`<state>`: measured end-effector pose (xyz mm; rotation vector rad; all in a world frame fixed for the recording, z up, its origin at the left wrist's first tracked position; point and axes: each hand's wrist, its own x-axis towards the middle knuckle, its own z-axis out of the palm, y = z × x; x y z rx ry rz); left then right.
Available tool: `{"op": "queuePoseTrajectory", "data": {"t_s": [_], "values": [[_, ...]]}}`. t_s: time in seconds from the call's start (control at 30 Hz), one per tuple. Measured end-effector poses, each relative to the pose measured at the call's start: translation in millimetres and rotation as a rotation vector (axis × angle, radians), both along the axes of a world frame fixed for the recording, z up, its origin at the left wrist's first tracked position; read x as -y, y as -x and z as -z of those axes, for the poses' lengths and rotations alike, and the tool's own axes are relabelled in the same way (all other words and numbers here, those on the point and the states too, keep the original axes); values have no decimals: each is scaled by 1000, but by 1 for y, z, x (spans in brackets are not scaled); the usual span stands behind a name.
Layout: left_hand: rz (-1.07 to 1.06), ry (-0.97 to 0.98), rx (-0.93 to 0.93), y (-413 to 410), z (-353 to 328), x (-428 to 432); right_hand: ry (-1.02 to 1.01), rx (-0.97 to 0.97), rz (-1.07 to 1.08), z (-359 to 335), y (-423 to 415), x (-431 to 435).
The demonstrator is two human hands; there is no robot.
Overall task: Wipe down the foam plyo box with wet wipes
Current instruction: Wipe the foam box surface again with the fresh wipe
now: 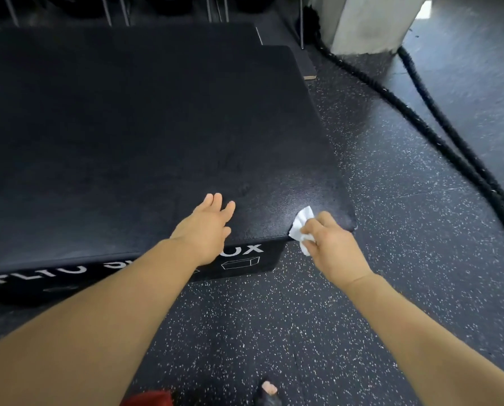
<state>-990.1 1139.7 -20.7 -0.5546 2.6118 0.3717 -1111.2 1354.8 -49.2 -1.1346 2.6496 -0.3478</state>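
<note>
We log the foam plyo box [127,127]: black, low on the floor, filling the view from 8 to 12 o'clock. There is white lettering on its near side, partly hidden by the left forearm. The left grip [206,227], a bare hand, lies flat on the box top by the near edge, fingers straight and pointing to 12 o'clock, holding nothing. The right grip [330,244], also bare, sits at 4 o'clock of the left one, fingers curled round a crumpled white wet wipe [302,227]. The wipe touches the box's near edge close to the near right corner, with part of it hanging past the edge. The box top shows a sheen just beside the wipe.

A speckled rubber floor [391,259] runs from 1 to 7 o'clock. A thick black rope [484,175] lies on it at 2 to 3 o'clock, leading to a pale pillar [368,22] at 1 o'clock. A second dark slab [127,33] sits behind the box at 12 o'clock. A foot [270,388] shows at 6 o'clock, with red fabric [148,399] beside it at 7.
</note>
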Motion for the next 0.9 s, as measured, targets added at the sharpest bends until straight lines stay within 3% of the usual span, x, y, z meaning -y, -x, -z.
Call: {"op": "queuePoseTrajectory", "data": {"t_s": [0.1,0.27,0.5,0.67,0.9], "values": [[-119,-151,-151,-16,-3,11,-9,8,-119,-1,-16,28],[-451,-186,-367,-70,-6,34,-104,-61,-339,-3,-43,73],[-939,-318,-520,-139,-9,56,-111,-265,-873,-18,-96,157],[-1006,-342,-514,-170,-4,60,-207,-638,-1211,-32,-86,153],[-1053,-380,-483,-198,-8,61,-294,-670,-1377,-36,-65,147]]}}
